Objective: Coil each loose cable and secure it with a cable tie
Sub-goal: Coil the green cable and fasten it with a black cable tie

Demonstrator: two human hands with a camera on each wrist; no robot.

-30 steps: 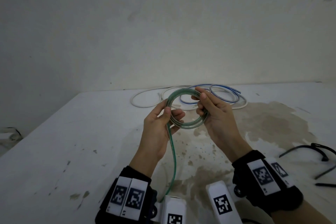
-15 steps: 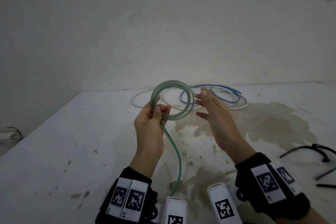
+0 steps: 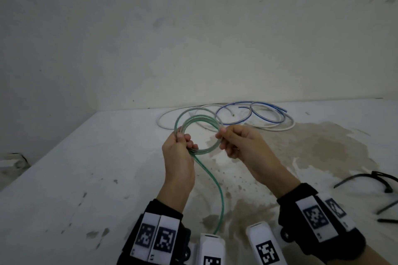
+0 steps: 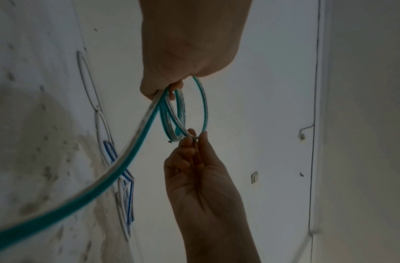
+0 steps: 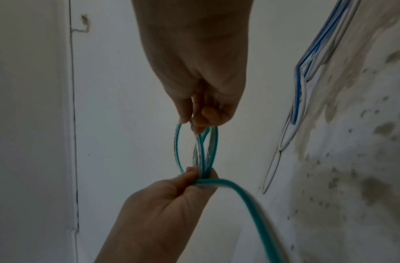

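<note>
A green cable is wound into a small coil of several loops, held up above the table. My left hand grips the coil's left side, fingers curled round the bundled strands. My right hand pinches the coil's right side between thumb and fingertips. The cable's loose tail hangs from my left hand down toward me. A blue cable and a white cable lie loose at the back of the table.
The white table is stained brown at centre and right. Black cable ties lie near the right edge. A bare wall rises close behind the table's far edge.
My right hand let go of the coil, opened half a second ago, and now pinches the coil's right side again. My left hand kept hold throughout and the coil shifted left.
</note>
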